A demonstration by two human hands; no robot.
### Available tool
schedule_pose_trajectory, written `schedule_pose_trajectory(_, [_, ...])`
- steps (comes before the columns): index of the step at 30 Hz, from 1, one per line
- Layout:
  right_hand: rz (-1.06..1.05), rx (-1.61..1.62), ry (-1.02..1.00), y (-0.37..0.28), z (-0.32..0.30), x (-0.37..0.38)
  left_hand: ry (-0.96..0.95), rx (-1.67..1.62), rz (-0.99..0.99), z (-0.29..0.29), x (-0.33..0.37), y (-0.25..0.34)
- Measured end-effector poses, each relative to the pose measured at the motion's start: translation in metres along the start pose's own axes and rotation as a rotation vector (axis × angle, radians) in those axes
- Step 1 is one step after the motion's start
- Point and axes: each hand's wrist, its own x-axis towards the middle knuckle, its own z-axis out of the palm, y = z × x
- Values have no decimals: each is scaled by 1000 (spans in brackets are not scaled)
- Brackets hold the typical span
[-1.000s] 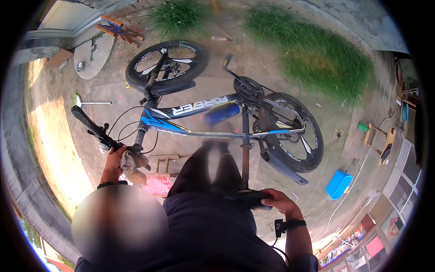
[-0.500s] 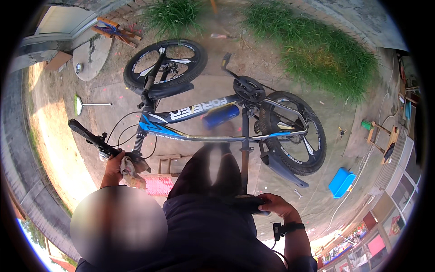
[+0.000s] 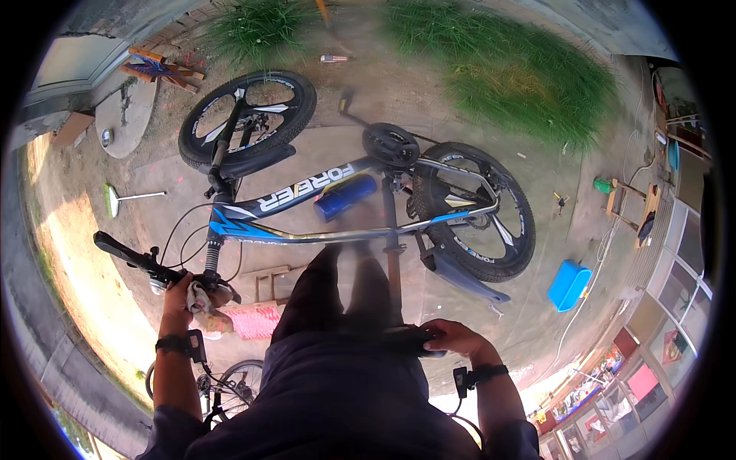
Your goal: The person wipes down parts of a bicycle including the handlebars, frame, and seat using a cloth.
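A black and blue mountain bicycle (image 3: 253, 218) spans the view in front of me, front wheel to the left and rear wheel to the right. My left hand (image 3: 178, 300) is closed round the inner part of its handlebar (image 3: 138, 257). A crumpled, dirty pale rag (image 3: 207, 308) hangs against that hand; whether the fingers pinch it too, I cannot tell. My right hand (image 3: 454, 337) grips the dark saddle (image 3: 406, 339) close to my waist, with some fingers hidden. A dark blue bottle (image 3: 345, 198) sits within the frame.
A blue plastic tub (image 3: 569, 285) stands on the ground at right, near a small wooden bench (image 3: 650, 218). At left lies a green-bristled brush (image 3: 113, 201). A wooden folding stool (image 3: 157, 70) and grass (image 3: 529, 100) are at the far side. Another bicycle (image 3: 241, 379) stands behind my left arm.
The whole scene, bicycle included, has shifted left and slightly in the view. My left forearm and the second bicycle now show. Both hands keep their grips.
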Motion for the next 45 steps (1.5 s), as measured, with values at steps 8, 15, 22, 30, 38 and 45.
schedule_pose_trajectory(8, [35, -15, -9, -7, 0, -4, -12, -26, -24, -3, 2, 2])
schedule_pose_trajectory(15, [-4, -39, 15, -3, 0, -5, -27, 2, 0, 1, -7, 8])
schedule_pose_trajectory(22, [-63, -44, 86, -6, 1, -18, -54, 47, 70, 4, -15, 12])
schedule_pose_trajectory(30, [-240, -50, 237, -8, 5, -37, -164, 39, 184, 26, -51, 26])
schedule_pose_trajectory(38, [-422, -14, 474, 3, 11, -49, -221, 90, 278, 41, -84, 41])
schedule_pose_trajectory(45, [-598, 53, 598, 16, 15, -46, -256, 91, 347, 42, -89, 40])
